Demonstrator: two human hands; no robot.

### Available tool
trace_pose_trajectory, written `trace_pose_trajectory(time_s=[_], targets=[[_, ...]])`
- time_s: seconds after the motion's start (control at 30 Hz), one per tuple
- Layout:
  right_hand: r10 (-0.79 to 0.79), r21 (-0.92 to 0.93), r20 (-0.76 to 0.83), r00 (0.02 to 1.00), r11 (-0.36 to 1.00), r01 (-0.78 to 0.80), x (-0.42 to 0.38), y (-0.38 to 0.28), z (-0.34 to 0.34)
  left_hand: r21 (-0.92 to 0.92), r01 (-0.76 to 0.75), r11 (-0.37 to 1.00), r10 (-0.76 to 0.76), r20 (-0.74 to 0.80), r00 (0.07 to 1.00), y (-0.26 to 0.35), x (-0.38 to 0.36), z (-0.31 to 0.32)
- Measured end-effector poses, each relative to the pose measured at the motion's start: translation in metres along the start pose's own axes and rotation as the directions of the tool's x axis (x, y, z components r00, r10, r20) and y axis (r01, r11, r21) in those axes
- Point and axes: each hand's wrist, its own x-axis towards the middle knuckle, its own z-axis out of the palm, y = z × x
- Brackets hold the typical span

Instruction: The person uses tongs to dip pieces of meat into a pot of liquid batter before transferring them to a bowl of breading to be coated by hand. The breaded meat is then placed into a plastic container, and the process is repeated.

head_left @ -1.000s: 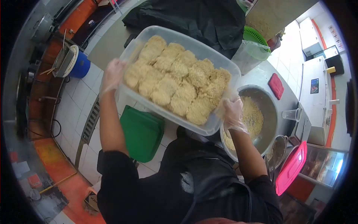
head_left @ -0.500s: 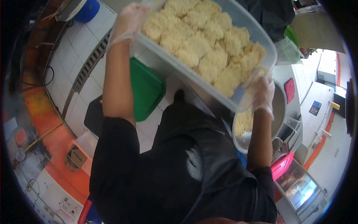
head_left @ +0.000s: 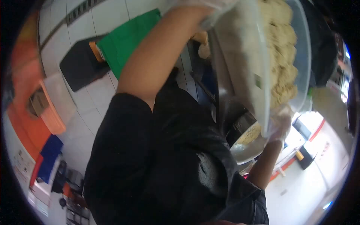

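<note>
I carry a translucent plastic tub (head_left: 243, 63) full of pale, crumb-coated pieces (head_left: 284, 48) that look like breaded chicken. My left hand (head_left: 219, 8), in a clear plastic glove, grips its far end at the top of the view; the fingers are partly cut off there. Around the near end, my right hand (head_left: 280, 122) is closed, gloved too and a little blurred. Beneath that hand stands a round metal bowl (head_left: 247, 153) with pale crumbs (head_left: 250, 134) inside. The tub leans, so its side wall faces me.
On the tiled floor (head_left: 84, 107) to the left are a green plastic item (head_left: 131, 39) and a black box-like object (head_left: 80, 63). An orange-rimmed container (head_left: 54, 116) holds a cardboard box. A metal work surface (head_left: 225, 80) lies under the tub. Dark fabric (head_left: 320, 48) shows beyond it.
My view and body have turned. The tub has shifted right and tipped, showing its side wall instead of its full top. Both hands have kept their hold on it.
</note>
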Motion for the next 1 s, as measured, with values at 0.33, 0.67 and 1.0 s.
trace_pose_trajectory(time_s=[0.33, 0.67, 1.0], targets=[[0.354, 0.483, -0.01, 0.935, 0.821, -0.306, -0.025, 0.064, 0.004, -0.886, 0.42, 0.197, -0.305, 0.351, 0.885, 0.016, -0.239, 0.109], [0.291, 0.208, -0.105, 0.951, 0.942, -0.265, -0.024, 0.1, -0.038, -0.961, 0.277, -0.002, 0.038, 0.277, 0.96, 0.056, -0.271, 0.149], [0.223, 0.125, -0.083, 0.971, 0.969, -0.212, -0.013, 0.107, -0.037, -0.936, 0.352, -0.017, 0.165, 0.344, 0.924, 0.064, -0.287, 0.16]])
